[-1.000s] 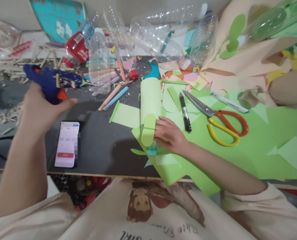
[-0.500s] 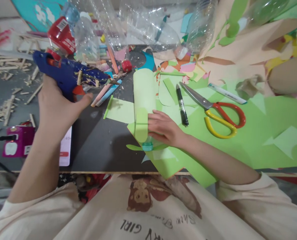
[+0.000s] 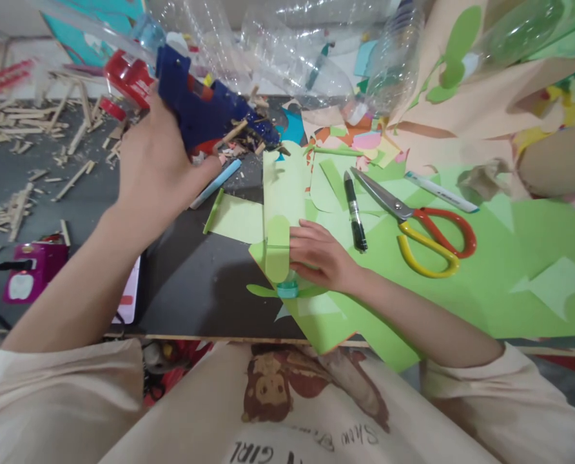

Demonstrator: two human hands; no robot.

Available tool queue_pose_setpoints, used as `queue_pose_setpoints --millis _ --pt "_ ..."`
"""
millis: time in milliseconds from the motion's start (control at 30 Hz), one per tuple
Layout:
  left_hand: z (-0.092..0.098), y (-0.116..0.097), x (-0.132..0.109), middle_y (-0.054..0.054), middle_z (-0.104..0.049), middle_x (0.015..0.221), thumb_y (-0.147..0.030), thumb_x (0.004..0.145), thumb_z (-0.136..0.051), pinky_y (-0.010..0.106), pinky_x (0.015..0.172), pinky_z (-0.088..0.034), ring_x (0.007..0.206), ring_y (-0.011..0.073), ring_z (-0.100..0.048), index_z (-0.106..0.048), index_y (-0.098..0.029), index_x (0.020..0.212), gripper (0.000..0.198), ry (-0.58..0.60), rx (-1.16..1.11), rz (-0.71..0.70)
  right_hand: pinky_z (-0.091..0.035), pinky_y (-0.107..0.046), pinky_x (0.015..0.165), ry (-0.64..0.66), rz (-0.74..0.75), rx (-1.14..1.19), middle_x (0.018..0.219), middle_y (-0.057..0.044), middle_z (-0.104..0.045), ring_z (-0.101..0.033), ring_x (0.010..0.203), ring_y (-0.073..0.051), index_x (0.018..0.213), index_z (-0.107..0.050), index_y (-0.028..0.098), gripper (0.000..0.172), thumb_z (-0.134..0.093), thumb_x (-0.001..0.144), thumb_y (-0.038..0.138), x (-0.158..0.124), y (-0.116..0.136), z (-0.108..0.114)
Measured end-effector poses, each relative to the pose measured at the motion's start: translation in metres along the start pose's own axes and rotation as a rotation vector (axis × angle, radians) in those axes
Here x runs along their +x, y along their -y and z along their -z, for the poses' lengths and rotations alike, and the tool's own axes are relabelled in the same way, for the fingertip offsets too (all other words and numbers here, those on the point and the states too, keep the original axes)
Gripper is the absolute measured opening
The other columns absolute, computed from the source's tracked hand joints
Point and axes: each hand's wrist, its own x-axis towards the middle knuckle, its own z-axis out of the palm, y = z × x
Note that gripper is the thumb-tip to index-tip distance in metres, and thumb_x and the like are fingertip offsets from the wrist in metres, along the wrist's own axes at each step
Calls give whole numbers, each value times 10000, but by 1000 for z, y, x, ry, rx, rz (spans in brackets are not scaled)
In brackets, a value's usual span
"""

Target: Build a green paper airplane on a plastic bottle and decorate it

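My left hand [image 3: 156, 171] grips a blue glue gun [image 3: 205, 109] with wood bits stuck to it, its nozzle pointing right and down near the top of a bottle wrapped in light green paper [image 3: 282, 206]. The bottle lies on the dark table, its teal cap [image 3: 287, 290] toward me. My right hand [image 3: 319, 254] presses on the bottle's lower part beside a rounded green paper strip [image 3: 276, 251], fingers curled against it.
Red and yellow scissors [image 3: 423, 229], a black marker [image 3: 354, 212] and a white pen [image 3: 439, 192] lie on green paper sheets [image 3: 510, 277]. Clear plastic bottles [image 3: 316, 58] crowd the back. Wooden sticks [image 3: 26, 167] litter the left. A phone [image 3: 127, 296] and a purple device [image 3: 29, 277] sit near the front edge.
My left hand has carried the glue gun to the right, from the table's left side to just above the top of the green-wrapped bottle. My right hand has stayed on the bottle.
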Motion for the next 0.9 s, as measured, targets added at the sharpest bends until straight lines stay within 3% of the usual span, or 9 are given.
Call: queue_pose_setpoints --millis 100,300,600,733,900 --pt "0 -6 7 145 -537 1187 -590 735 -451 593 1026 -422 1213 395 -565 -281 -99 1420 860 41 55 25 -473 -375 1088 3 -4 -14 1143 -47 -753 -638 1203 -157 1123 -654 220 225 -478 986 252 -1 -1 0" --pt "-1 -14 11 137 -504 1147 -607 715 -453 622 1055 -364 1261 449 -521 -219 -58 1445 944 131 52 59 -454 -381 1108 38 -9 4 1182 -23 -744 -617 1231 -157 1193 -628 246 254 -483 984 239 -2 -1 1" --pt "-5 -11 11 180 -610 1086 -511 783 -439 591 892 -516 1054 410 -645 -240 -22 1472 868 57 188 -37 -458 -371 1089 -25 15 42 1095 -28 -761 -628 1189 -167 1167 -621 245 230 -534 957 215 1 -1 1" --pt "-3 -15 12 174 -603 1077 -435 785 -456 610 938 -488 1079 416 -628 -197 -37 1486 847 98 178 -8 -472 -366 1068 -30 15 22 1083 -21 -766 -643 1169 -167 1125 -629 243 194 -526 962 221 2 0 1" --pt "-1 -19 11 206 -565 1200 -443 783 -525 626 1013 -436 1193 446 -566 -253 -51 1463 830 141 125 16 -482 -362 1062 -17 16 3 1060 -25 -772 -653 1153 -164 1061 -647 229 160 -514 971 235 3 1 3"
